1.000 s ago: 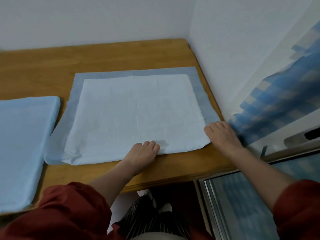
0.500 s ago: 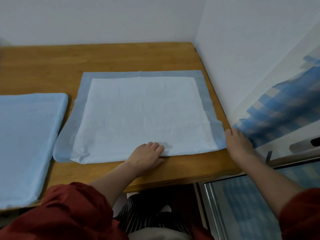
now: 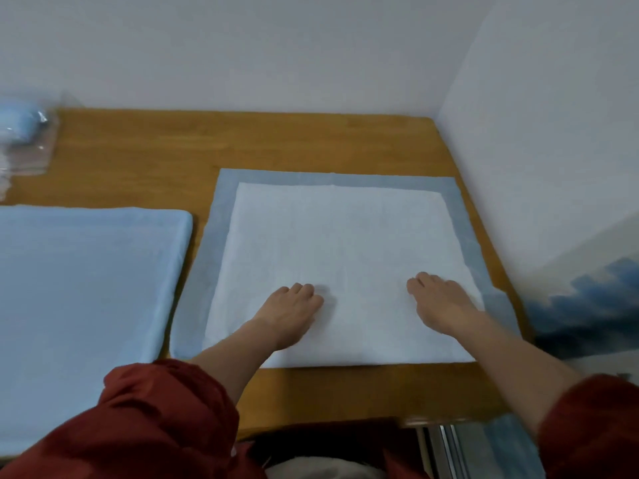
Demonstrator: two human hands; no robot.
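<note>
The pad (image 3: 345, 243), white in the middle with a blue-grey border, lies flat on the wooden bench (image 3: 311, 143) near the right wall, its near edge just inside the bench's front edge; both hands rest on its near half, well apart from each other; the right hand (image 3: 444, 304) lies palm down with its fingers (image 3: 425, 282) straight and close together, pressing on the white face near the right border; the left hand (image 3: 290, 314) sits left of the pad's centre, its fingers (image 3: 301, 291) look bent with the tips hidden, so I cannot tell whether they press flat or pinch a little of the sheet; the step appears to be smoothing the pad, and it goes best with both palms flat, sweeping outward from the centre toward the borders so that creases run off the edges, with light pressure, since a thin sheet may well drag and bunch; a stack of light-blue pads (image 3: 86, 288) lies just left of it, apart from it, and a clear plastic pack (image 3: 26, 133) sits at the far left corner; no brand, label or writing can be read anywhere.
</note>
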